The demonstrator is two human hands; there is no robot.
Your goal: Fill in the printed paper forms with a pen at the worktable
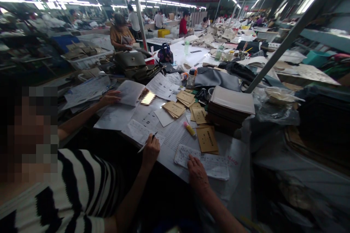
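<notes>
Resting right hand [198, 173] on open booklet [214, 166], with fingertips [191, 160] near fold and pages to either side, just beside brown packet [207, 139]; cannot tell whether pinching or pressing.

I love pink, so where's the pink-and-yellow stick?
In the head view, the stick lies just right of centre, left of the nearest brown envelope and just beyond the booklet under the wearer's right hand.
</notes>
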